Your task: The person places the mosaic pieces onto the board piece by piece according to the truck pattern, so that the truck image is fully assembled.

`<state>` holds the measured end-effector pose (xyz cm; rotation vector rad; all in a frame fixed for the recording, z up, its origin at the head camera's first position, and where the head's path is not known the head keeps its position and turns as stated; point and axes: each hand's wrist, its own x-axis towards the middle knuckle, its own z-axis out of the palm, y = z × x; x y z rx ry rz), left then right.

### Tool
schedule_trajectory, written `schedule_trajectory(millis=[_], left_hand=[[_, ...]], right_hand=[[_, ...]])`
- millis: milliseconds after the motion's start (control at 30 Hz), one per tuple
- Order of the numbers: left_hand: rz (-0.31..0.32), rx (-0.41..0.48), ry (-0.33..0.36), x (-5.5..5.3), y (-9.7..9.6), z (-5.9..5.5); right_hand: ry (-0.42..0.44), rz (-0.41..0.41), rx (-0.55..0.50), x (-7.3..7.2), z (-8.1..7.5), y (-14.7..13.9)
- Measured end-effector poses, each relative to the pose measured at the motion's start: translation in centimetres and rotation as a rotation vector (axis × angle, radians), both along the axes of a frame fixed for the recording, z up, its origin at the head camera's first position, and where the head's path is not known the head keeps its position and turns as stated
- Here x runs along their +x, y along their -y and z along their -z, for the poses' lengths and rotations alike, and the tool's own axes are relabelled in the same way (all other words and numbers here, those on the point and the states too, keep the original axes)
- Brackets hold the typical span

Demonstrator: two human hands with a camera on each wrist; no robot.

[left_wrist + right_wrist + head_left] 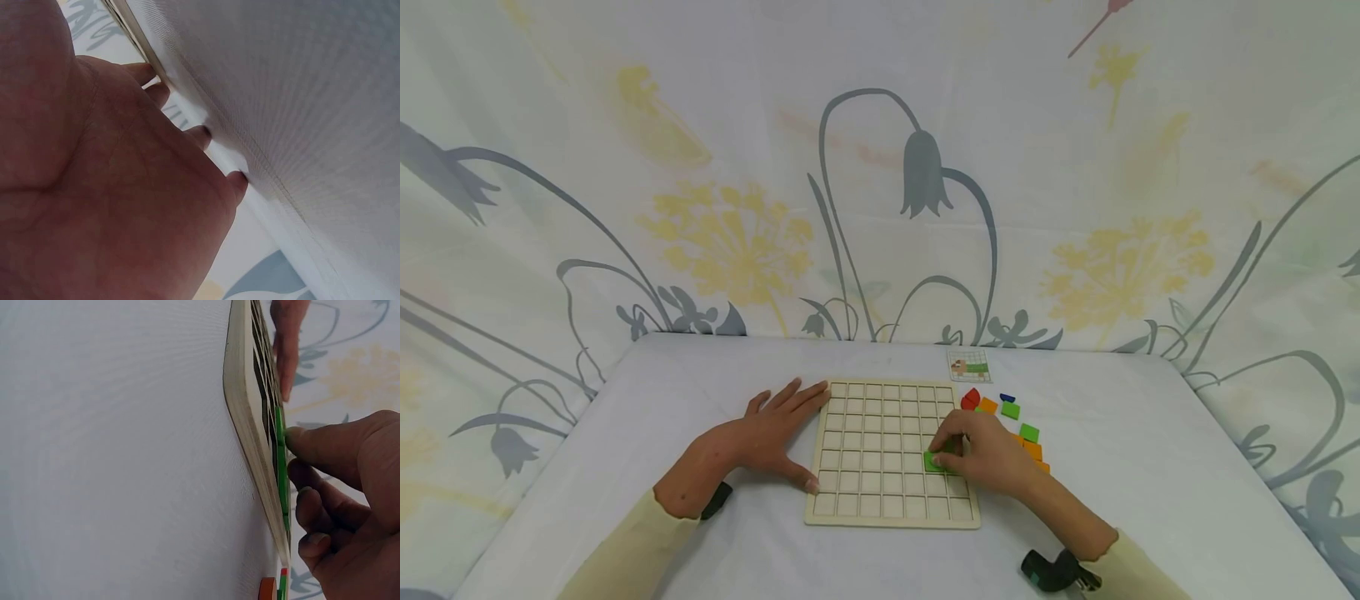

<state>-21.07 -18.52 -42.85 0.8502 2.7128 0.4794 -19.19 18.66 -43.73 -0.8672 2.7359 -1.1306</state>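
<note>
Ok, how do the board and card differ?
The board is far bigger than the card. The board has raised dividers; the card shows a brown-and-green picture. The board lies nearer the person; the card, past its far right corner. Both show a grid.

High head view, forward-down, low close wrist views, board (892, 450) seemingly in all

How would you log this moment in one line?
left hand: spread, touching grid board | right hand: touching green tile on board | loose tiles: right of board | picture card: beyond board
</note>
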Motion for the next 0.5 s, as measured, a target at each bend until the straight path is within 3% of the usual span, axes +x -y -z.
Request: schedule_trajectory(millis=[133,233,500], left_hand=[[-0.002,0.004,0.003,0.0,0.1,0.0],[-0.001,0.007,0.004,0.0,0.1,0.0],[0.002,0.004,0.001,-0.1,0.1,0.0]], right_hand=[[-0.023,-0.026,-0.002,0.0,-0.3,0.0],[-0.064,0.014,-0.012,-0.3,-0.6,-0.5],[-0.111,0.251,0.025,-2.5,-0.1,-4.0]])
